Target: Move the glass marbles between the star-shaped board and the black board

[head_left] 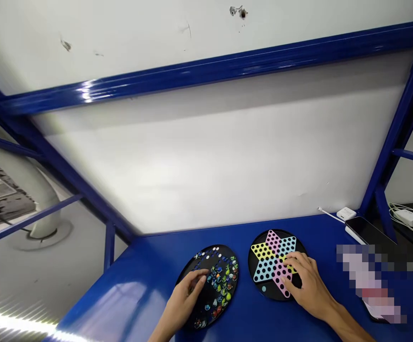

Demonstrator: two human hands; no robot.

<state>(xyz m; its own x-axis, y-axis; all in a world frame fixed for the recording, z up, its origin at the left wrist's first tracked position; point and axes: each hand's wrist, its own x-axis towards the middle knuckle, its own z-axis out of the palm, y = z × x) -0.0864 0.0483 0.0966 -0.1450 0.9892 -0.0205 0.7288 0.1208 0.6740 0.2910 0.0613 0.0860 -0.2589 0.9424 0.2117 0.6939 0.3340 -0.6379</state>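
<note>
A black round tray holds many loose glass marbles, mostly green, yellow, blue and red, gathered on its right side. Over the tray's left part is my left hand, its thumb and index fingertips close together in a pinch near the marbles. Whatever lies between those fingertips is too small to make out. To the right sits a round black Chinese checkers board with a yellow, pink and light blue star full of dark holes. My right hand rests on the board's right side, fingers spread, covering some holes.
Both round pieces lie on a blue table before a white wall panel framed by blue metal bars. At the right are a black phone, a white adapter, cables and a pixelated object.
</note>
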